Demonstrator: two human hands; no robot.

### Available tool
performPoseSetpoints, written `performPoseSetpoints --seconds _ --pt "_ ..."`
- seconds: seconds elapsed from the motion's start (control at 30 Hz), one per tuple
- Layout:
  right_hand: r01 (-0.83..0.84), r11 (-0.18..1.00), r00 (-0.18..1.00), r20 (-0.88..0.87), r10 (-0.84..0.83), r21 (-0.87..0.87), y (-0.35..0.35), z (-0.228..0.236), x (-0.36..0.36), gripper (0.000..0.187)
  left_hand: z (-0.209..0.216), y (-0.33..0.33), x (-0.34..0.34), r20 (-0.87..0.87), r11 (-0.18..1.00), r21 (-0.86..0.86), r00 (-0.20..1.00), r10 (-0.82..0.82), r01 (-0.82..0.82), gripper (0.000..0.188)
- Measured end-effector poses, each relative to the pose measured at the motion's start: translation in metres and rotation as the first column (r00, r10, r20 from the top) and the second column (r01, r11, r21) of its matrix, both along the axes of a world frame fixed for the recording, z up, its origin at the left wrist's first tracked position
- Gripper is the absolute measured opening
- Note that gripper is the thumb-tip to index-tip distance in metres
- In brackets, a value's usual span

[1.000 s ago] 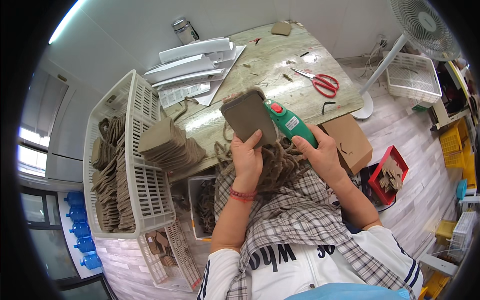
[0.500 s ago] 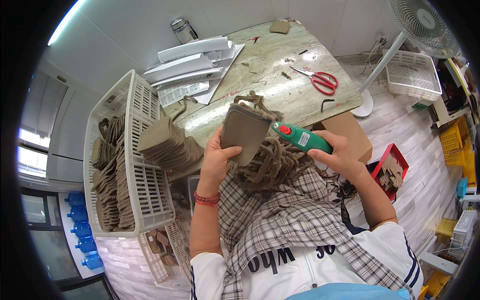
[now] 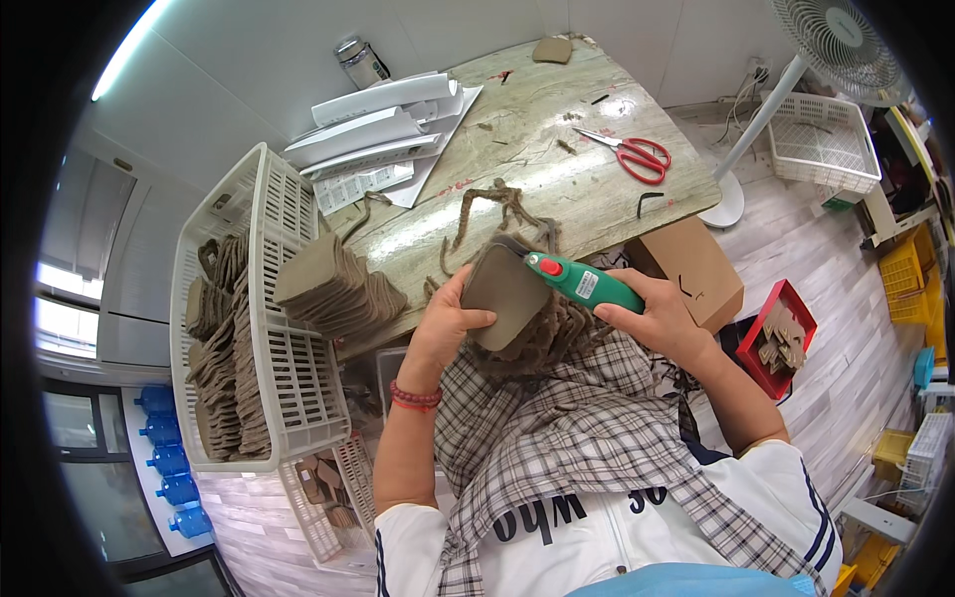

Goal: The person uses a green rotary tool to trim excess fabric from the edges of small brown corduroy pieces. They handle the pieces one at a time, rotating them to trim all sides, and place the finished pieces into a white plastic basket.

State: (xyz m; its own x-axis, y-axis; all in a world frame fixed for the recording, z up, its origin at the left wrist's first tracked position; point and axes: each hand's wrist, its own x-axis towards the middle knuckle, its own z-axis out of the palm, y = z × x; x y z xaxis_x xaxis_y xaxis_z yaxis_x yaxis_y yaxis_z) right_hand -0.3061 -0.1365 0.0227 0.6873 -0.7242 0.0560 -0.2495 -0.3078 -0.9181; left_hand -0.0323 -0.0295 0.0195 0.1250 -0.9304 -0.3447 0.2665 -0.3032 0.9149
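The brown pad (image 3: 505, 297) was up in the air in front of the near edge of the worktop (image 3: 622, 104), slightly tilted, with its broad face toward my camera. From my remote seat I saw the left hand (image 3: 444, 320) grasping it by its left side, thumb laid across the face. The right hand (image 3: 659, 310) was wrapped around a green handheld cutter (image 3: 589, 283) with a red button, its nose at the pad's upper right corner and seemingly touching it. I judged the step in hand to be trimming along that rim; the next move, as I read it, called for a firm left hold, with the nose guided along the border and clear of the left fingers. Whether the blade was biting just then, I could not tell. Fuzzy brown strips (image 3: 487, 196) lay by the worktop's near edge, and I could not make out whether any of them joined the pad. More trimmings (image 3: 557, 336) bunched below the pad, over the checked apron (image 3: 587, 433). Farther out, a stack of pads (image 3: 333, 287) leaned at the near left corner, just beside a white crate (image 3: 303, 383), and red-handled scissors (image 3: 642, 159) lay near the right edge.
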Motion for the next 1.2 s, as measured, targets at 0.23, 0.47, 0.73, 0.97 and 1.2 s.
performPoseSetpoints --seconds 0.23,0.47,0.73,0.97,1.2 --pt "-0.027 0.957 0.998 -0.049 0.043 0.288 -0.005 0.008 0.001 0.042 0.005 0.002 0.009 0.045 0.988 0.081 0.99 -0.132 0.129 0.059" --pt "-0.126 0.928 0.989 -0.03 0.146 0.35 -0.013 0.003 -0.013 0.04 0.027 0.004 0.024 0.323 0.958 0.185 0.907 -0.269 0.218 0.037" --pt "-0.12 0.917 0.99 -0.028 0.142 0.381 -0.011 -0.005 -0.017 0.04 0.011 0.016 0.026 0.106 0.969 -0.104 0.966 0.236 -0.225 0.011" --pt "-0.16 0.949 0.985 -0.02 0.172 0.272 -0.012 -0.003 -0.013 0.041 0.005 0.018 0.02 0.07 0.951 -0.158 0.958 0.279 -0.265 0.012" --pt "-0.189 0.977 0.979 -0.059 0.195 0.094 -0.009 0.0 -0.012 0.045 0.006 0.016 0.012 0.166 0.967 -0.137 0.958 0.235 -0.214 0.011"
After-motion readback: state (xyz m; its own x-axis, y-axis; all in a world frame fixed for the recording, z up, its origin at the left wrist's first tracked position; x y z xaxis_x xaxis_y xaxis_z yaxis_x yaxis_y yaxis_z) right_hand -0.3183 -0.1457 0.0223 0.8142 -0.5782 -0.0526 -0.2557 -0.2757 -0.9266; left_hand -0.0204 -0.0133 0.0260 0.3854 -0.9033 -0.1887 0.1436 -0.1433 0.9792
